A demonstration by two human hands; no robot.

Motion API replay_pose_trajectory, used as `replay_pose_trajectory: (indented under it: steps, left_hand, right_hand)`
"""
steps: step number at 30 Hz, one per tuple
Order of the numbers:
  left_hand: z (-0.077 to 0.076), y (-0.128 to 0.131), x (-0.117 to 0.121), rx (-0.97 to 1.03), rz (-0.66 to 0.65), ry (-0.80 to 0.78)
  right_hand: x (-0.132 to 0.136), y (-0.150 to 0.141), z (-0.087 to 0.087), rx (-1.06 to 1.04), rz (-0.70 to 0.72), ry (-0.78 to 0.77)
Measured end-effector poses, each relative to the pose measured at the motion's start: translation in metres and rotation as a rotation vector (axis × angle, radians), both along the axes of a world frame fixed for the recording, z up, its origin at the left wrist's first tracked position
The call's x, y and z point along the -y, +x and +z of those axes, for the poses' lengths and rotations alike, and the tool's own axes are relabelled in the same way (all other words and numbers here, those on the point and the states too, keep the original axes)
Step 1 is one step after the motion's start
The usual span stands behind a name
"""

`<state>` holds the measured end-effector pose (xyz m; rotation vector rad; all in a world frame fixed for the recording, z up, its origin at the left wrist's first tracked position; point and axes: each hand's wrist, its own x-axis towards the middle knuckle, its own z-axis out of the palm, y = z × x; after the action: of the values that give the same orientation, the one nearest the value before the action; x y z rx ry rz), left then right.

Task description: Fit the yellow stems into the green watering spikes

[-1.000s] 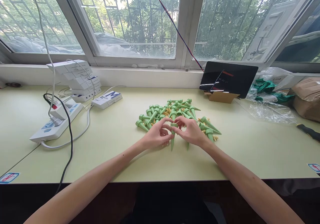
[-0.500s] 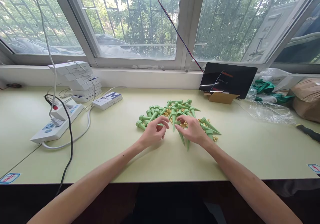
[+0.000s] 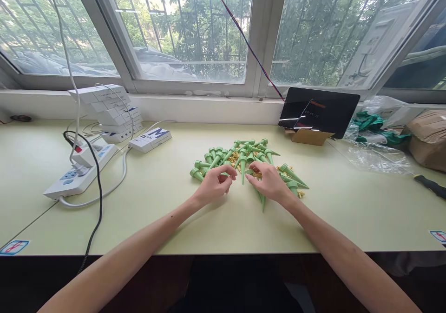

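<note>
A pile of green plastic watering spikes (image 3: 243, 166) with ribbed caps lies on the table, small yellow fittings (image 3: 300, 194) scattered among them. At the pile's near left edge is my left hand (image 3: 219, 183), its fingers loosely curled and apart, with nothing visible in them. My right hand (image 3: 266, 180) reaches into the near right side. Its thumb and index finger are around a green spike (image 3: 249, 171), most of which the hand hides. One spike points toward me between the hands.
A white power strip (image 3: 81, 171) with cables and a stack of white boxes (image 3: 114, 113) stand on the left. At the back right, a dark tablet (image 3: 318, 113) leans on a cardboard stand (image 3: 310, 137). Plastic bags (image 3: 378, 157) and a black-handled tool (image 3: 430, 185) lie far right.
My right hand has shifted slightly, and a spike tip that stuck out below it has turned out of sight behind the hand. My left hand has hardly moved.
</note>
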<state>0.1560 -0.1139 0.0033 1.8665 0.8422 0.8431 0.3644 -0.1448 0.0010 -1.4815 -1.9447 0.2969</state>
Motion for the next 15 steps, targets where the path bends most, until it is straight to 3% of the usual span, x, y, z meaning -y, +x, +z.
replay_pose_trajectory:
  steps: [15]
  left_hand:
    - [0.0027, -0.0002, 0.0009, -0.006, -0.023, -0.009]
  right_hand:
    - [0.0017, -0.0004, 0.0022, 0.05, 0.0, -0.048]
